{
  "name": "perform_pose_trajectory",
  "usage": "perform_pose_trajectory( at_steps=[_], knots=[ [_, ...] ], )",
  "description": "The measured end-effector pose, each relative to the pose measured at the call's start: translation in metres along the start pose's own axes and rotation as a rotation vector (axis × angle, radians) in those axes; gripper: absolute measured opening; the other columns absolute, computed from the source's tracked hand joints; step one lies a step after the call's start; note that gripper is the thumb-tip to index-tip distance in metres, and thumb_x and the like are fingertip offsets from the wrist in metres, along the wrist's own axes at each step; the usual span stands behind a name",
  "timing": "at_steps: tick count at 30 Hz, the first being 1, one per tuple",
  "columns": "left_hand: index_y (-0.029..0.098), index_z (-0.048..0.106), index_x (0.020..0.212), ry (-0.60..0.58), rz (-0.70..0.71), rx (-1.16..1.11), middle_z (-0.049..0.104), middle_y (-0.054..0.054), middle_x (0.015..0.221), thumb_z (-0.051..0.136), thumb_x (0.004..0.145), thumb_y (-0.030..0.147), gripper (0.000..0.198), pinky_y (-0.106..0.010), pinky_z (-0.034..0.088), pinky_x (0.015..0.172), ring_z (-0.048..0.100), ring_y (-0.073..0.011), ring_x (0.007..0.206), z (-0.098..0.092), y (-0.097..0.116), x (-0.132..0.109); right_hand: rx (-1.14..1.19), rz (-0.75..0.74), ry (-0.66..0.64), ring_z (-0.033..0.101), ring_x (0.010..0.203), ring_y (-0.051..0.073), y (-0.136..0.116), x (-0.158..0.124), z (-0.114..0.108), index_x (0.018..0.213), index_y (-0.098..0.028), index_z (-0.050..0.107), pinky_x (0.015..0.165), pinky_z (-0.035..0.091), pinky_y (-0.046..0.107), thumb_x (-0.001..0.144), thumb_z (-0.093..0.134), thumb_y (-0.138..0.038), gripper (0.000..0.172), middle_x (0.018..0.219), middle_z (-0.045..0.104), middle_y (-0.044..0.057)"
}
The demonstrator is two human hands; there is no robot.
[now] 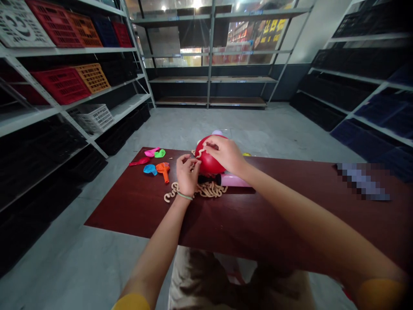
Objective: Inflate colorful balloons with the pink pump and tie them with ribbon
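Observation:
A red inflated balloon [211,164] rests on the table behind my hands. A short stretch of beige cord [201,152] runs across its front, between my fingertips. My right hand [227,153] is closed, with thumb and forefinger pinching the cord's upper part. Lower and to the left, my left hand [188,175] has its fingertips closed at the other end of that stretch. The balloon's neck is hidden. Under my hands lie a loose heap of beige cord [211,190] and a pink hand pump [235,180] with a black end.
Deflated balloons lie at the left: orange [163,168], blue [150,169], green [160,153], pink and red. A blurred flat object [363,181] lies on the right of the dark red table [274,215]. Shelves with crates [61,86] stand around.

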State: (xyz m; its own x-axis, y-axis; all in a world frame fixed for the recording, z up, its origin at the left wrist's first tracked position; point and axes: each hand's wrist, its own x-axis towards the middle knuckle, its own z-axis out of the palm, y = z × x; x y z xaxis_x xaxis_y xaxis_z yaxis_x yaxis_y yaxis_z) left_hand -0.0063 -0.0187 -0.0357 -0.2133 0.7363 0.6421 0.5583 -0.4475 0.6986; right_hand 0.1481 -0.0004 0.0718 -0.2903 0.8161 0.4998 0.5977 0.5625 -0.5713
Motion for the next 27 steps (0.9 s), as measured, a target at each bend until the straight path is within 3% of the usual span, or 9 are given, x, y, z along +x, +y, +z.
perform_pose_trajectory(
  at_steps=[3,7,11,13,17,20,27],
  knots=[
    [0.017,0.068,0.084,0.002,-0.025,-0.009,0.058,-0.012,0.119,0.063,0.088,0.026,0.011,-0.039,0.048,0.097,0.059,-0.0215,0.109,-0.001,0.000,0.003,0.053,-0.009,0.001,0.067,0.085,0.016,0.000,-0.001,0.000,0.089,-0.022,0.066,0.080,0.050,0.031,0.088,0.056,-0.026,0.010,0.091,0.073,0.001],
    [0.018,0.067,0.085,-0.039,-0.115,-0.074,0.066,-0.010,0.109,0.060,0.089,0.028,0.014,-0.032,0.050,0.087,0.062,-0.0200,0.104,-0.002,0.000,0.004,0.108,0.008,0.023,0.067,0.084,0.016,0.003,-0.008,0.005,0.087,-0.021,0.065,0.078,0.050,0.031,0.087,0.057,-0.027,0.009,0.091,0.073,0.002],
    [0.017,0.068,0.087,-0.063,-0.337,-0.189,0.070,-0.005,0.085,0.060,0.088,0.035,0.020,-0.026,0.049,0.074,0.064,-0.0162,0.080,0.001,-0.006,0.005,0.296,0.173,-0.057,0.061,0.055,0.011,0.008,-0.023,0.014,0.094,-0.022,0.060,0.053,0.047,0.025,0.089,0.054,-0.037,0.016,0.077,0.068,-0.001],
    [0.016,0.069,0.087,-0.052,-0.401,-0.246,0.069,-0.003,0.080,0.061,0.087,0.037,0.022,-0.024,0.048,0.070,0.063,-0.0144,0.073,0.003,-0.009,0.005,0.423,0.267,-0.098,0.058,0.049,0.011,0.012,-0.031,0.019,0.098,-0.023,0.055,0.048,0.046,0.024,0.091,0.051,-0.043,0.021,0.071,0.066,-0.002],
    [0.016,0.068,0.085,-0.015,-0.421,-0.302,0.068,-0.002,0.076,0.063,0.085,0.039,0.024,-0.023,0.047,0.066,0.061,-0.0133,0.068,0.005,-0.009,0.006,0.450,0.335,-0.059,0.068,0.073,0.017,0.025,-0.039,0.034,0.094,-0.025,0.053,0.067,0.053,0.030,0.090,0.052,-0.044,0.019,0.079,0.069,0.002],
    [0.016,0.069,0.085,-0.029,-0.380,-0.244,0.068,-0.002,0.075,0.063,0.085,0.040,0.024,-0.023,0.046,0.066,0.061,-0.0137,0.069,0.002,-0.005,0.005,0.434,0.374,0.005,0.068,0.090,0.020,0.038,-0.041,0.047,0.092,-0.026,0.053,0.078,0.052,0.035,0.092,0.048,-0.041,0.016,0.090,0.070,0.003],
    [0.020,0.071,0.085,-0.068,-0.230,-0.014,0.070,-0.001,0.078,0.063,0.086,0.038,0.020,-0.024,0.044,0.069,0.062,-0.0143,0.073,-0.002,-0.008,0.004,0.603,0.482,0.091,0.064,0.093,0.020,0.053,-0.040,0.087,0.096,-0.026,0.052,0.083,0.050,0.038,0.093,0.041,-0.040,0.018,0.095,0.067,0.002]
  ],
)
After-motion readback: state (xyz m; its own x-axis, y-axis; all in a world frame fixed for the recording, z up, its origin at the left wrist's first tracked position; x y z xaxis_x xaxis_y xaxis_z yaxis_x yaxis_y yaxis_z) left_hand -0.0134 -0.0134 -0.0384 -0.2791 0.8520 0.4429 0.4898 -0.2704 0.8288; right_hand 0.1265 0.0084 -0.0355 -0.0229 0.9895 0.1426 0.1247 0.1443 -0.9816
